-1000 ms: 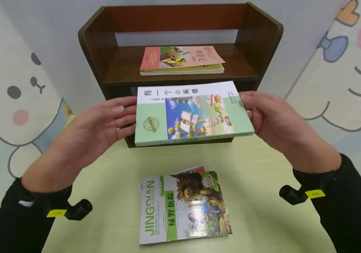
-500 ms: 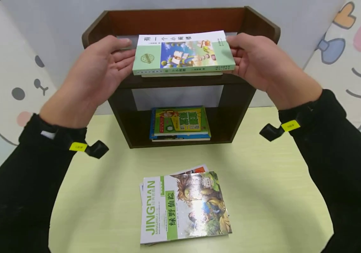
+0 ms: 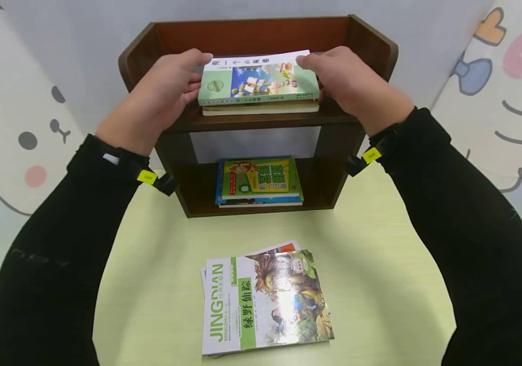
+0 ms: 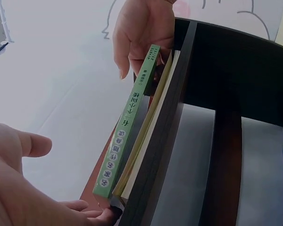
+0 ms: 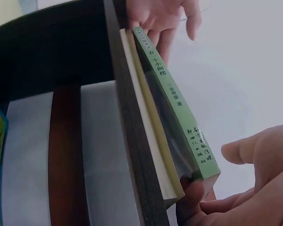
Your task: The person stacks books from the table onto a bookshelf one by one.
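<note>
A green-and-white paperback book (image 3: 263, 79) lies level over other books (image 3: 261, 109) on the bookcase's upper shelf (image 3: 265, 121). My left hand (image 3: 157, 96) holds its left end, my right hand (image 3: 348, 84) its right end. Fingers reach under the ends while the thumbs come over the cover's far corners in the head view. In the right wrist view, a gap shows between the book's green spine (image 5: 177, 101) and the yellowish book (image 5: 155, 122) beneath, with a fingertip in it. The left wrist view shows that gap narrowing toward my left hand.
The dark wooden bookcase (image 3: 343, 168) stands against a wall with cartoon drawings. Its lower shelf holds a green book (image 3: 261, 178) on blue ones. A pile topped by a white book with a lion cover (image 3: 265, 305) lies on the pale table (image 3: 380, 254) in front.
Both hands have carried the green-and-white book forward from in front of the bookcase to over the upper-shelf books. The thumbs have come in over its corners. The pile on the table has stayed put.
</note>
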Demonstrator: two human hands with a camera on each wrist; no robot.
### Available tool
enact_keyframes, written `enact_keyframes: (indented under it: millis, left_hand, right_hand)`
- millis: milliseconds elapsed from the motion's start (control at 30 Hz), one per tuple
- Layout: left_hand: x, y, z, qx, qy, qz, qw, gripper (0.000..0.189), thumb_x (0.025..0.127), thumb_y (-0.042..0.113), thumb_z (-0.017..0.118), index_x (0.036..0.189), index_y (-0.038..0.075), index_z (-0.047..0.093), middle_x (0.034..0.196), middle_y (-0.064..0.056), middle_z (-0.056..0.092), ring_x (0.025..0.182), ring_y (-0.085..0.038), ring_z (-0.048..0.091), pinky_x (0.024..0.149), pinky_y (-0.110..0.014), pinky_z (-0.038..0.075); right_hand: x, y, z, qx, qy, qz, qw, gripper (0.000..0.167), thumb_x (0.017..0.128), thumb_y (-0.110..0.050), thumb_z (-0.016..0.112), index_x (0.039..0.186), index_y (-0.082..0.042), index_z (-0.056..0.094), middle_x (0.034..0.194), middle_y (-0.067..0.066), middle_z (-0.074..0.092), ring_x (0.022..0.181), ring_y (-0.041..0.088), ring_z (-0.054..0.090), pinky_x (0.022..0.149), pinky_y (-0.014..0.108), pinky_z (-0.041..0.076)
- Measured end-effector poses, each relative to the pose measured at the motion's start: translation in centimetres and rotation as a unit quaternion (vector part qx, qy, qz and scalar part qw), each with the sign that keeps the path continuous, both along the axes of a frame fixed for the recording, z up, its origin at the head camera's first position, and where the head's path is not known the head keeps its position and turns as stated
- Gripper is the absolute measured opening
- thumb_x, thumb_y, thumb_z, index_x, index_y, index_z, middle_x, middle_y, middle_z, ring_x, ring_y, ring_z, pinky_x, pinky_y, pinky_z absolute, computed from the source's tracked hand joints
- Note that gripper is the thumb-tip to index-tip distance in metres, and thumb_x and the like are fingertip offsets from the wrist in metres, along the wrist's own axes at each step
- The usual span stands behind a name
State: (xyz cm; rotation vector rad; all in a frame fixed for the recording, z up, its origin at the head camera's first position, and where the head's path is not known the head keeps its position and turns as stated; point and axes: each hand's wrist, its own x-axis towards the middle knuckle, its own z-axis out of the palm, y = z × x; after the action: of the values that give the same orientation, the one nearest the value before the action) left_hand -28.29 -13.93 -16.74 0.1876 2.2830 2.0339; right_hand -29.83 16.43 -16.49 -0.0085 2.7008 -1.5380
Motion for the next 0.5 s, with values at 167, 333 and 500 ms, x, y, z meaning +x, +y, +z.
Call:
enact_keyframes:
  millis: [167,333,500]
  left_hand:
    - [-0.5,0.4,-0.2,-0.064,-0.003,-0.011,0.9979,0.065,0.115,0.045,0.056,0.171,0.014,0.039,0.172,-0.003,0.039,0.149,-0.018,0.041,0.125,-0.025,0.036]
    - [-0.4,0.7,-0.3,-0.109,0.013,-0.029,0.9935,0.061,0.117,0.045,0.05,0.168,0.011,0.045,0.169,-0.004,0.045,0.151,-0.017,0.041,0.128,-0.028,0.032]
    - [0.0,1.0,-0.1,-0.169,0.022,-0.028,0.9851,0.061,0.116,0.05,0.049,0.163,0.011,0.053,0.162,-0.003,0.055,0.151,-0.015,0.041,0.131,-0.033,0.028]
  right_hand:
    - [-0.5,-0.5,-0.2,0.142,-0.003,-0.018,0.9897,0.06,0.11,-0.063,0.051,0.11,-0.005,0.066,0.105,0.007,0.048,0.1,0.017,0.048,0.085,0.035,0.04]
    - [-0.7,-0.9,-0.2,0.183,-0.012,-0.022,0.9829,0.058,0.11,-0.064,0.051,0.095,-0.008,0.057,0.096,0.007,0.043,0.095,0.018,0.048,0.081,0.034,0.039]
    - [-0.8,-1.2,-0.2,0.215,-0.008,-0.026,0.9762,0.062,0.109,-0.065,0.051,0.114,-0.004,0.063,0.103,0.007,0.043,0.101,0.02,0.047,0.083,0.035,0.04]
